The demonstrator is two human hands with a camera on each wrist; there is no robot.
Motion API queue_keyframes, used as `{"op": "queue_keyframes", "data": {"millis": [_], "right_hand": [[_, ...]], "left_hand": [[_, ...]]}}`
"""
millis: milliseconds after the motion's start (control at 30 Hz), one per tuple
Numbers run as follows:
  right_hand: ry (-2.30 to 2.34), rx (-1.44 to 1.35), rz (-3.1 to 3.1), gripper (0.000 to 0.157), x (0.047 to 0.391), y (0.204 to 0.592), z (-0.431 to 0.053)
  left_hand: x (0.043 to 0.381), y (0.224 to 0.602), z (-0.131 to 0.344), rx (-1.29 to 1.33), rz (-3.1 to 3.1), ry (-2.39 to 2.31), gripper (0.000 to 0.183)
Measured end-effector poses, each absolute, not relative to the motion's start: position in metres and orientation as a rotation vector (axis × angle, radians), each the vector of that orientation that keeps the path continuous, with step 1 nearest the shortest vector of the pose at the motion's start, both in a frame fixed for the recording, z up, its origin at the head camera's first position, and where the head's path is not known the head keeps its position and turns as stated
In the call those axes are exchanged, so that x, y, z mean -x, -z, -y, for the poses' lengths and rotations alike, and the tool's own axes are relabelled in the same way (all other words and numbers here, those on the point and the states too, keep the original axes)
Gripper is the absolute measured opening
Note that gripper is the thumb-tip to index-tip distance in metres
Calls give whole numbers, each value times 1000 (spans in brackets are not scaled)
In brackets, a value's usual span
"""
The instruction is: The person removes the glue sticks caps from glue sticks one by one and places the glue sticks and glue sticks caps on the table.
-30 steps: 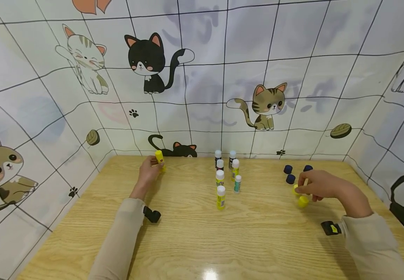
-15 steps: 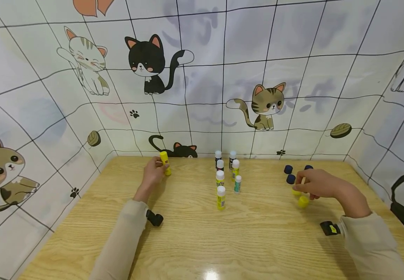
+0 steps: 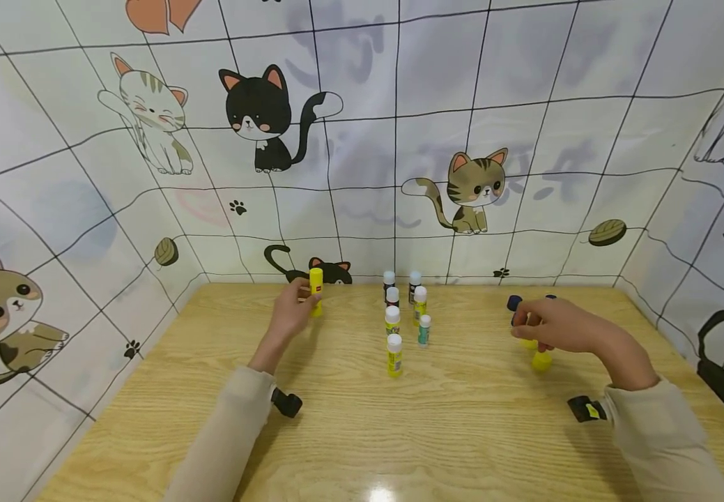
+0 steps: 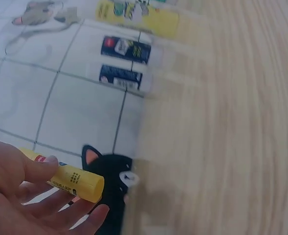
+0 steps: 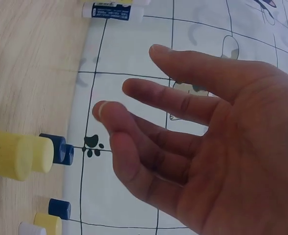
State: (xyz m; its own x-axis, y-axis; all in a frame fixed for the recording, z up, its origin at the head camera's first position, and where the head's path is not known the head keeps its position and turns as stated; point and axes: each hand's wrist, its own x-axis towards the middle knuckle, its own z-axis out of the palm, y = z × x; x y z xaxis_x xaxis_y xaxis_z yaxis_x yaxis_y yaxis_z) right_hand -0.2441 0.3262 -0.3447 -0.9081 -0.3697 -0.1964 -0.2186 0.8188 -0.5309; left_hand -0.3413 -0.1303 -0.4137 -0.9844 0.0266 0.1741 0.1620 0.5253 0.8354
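My left hand (image 3: 294,308) grips a yellow glue stick (image 3: 316,282) near the back edge of the table. In the left wrist view the thumb presses the glue stick (image 4: 82,183) against the fingers, and its lettered side shows. My right hand (image 3: 559,326) hovers over loose caps on the right. Seen from the right wrist, the right hand (image 5: 197,132) has loosely bent fingers and nothing between them. Below it are a yellow cap (image 3: 541,360) and, beside its fingers, a dark blue cap (image 3: 515,302). Another yellow cap is partly hidden under the hand.
Several white-capped glue sticks stand mid-table, among them a yellow one (image 3: 395,357) in front and a small green one (image 3: 424,331). The wooden table (image 3: 336,432) ends against a cat-printed cloth (image 3: 362,160) at the back and sides.
My left hand has carried the yellow glue stick rightward toward the standing group, and the stick is now more upright. The right hand has shifted slightly left, away from the yellow cap.
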Motion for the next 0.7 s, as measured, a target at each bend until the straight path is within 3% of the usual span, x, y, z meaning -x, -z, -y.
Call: {"op": "queue_keyframes", "data": {"millis": [300, 700], "right_hand": [[789, 580, -2768, 24, 240, 338, -315], [790, 691, -2825, 30, 231, 330, -290]], "left_hand": [[314, 386, 98, 388, 2619, 1478, 34], [281, 361, 70, 643, 2640, 1361, 28]]}}
